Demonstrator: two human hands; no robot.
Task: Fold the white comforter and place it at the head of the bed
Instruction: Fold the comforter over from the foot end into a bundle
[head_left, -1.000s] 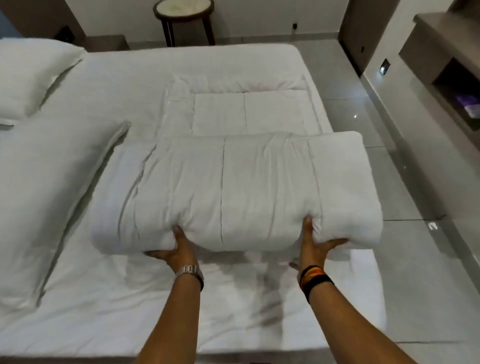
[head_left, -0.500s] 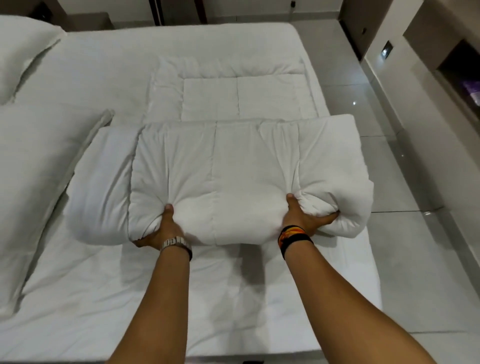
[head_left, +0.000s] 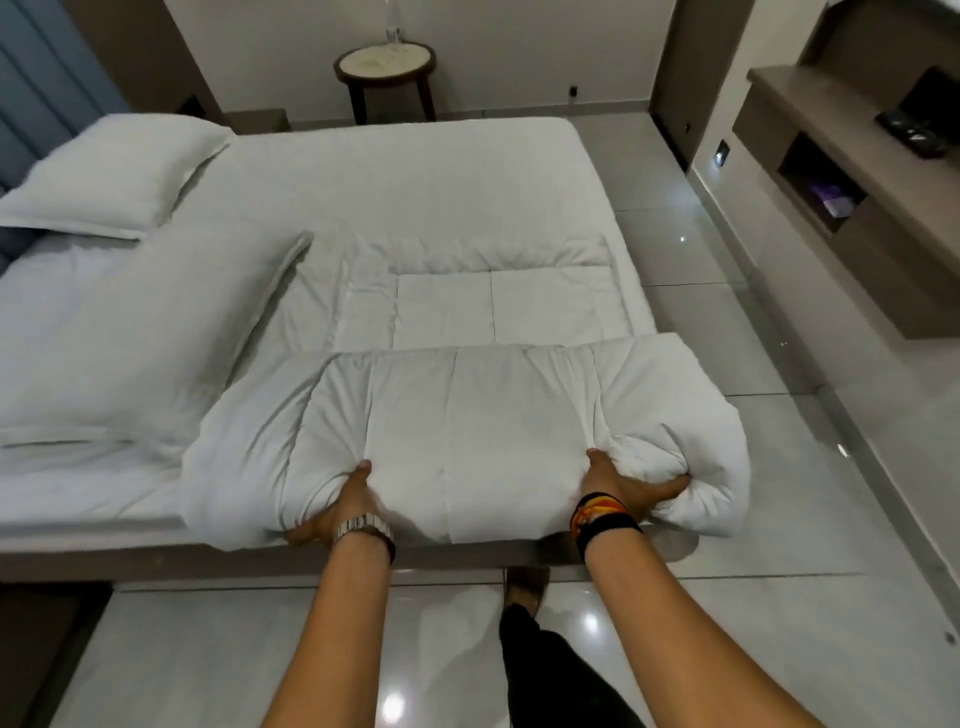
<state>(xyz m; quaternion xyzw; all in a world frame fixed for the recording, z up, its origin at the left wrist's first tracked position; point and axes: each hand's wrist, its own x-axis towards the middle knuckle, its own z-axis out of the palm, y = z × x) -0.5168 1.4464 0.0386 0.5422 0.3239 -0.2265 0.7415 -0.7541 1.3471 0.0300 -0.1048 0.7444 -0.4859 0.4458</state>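
The white comforter (head_left: 483, 415) is a thick folded bundle at the near edge of the bed (head_left: 415, 171), its right end hanging past the mattress corner. My left hand (head_left: 345, 501) grips its near fold, thumb on top and fingers underneath. My right hand (head_left: 621, 486) grips the same fold further right, bunching the fabric. A flat folded white quilt (head_left: 493, 296) lies on the sheet just beyond the bundle. The head of the bed is at the left, by the blue padded headboard (head_left: 47, 93).
Two white pillows (head_left: 117, 171) (head_left: 130, 332) lie at the left. A round side table (head_left: 384, 67) stands behind the bed. A wall shelf unit (head_left: 852, 171) runs along the right above glossy tiled floor (head_left: 717, 322). My leg and foot (head_left: 530, 597) stand beside the bed frame.
The bundle has been pulled toward me to the bed's near edge. My hands went from cupping under the fold to gripping it. The view has pulled back, showing floor and my foot.
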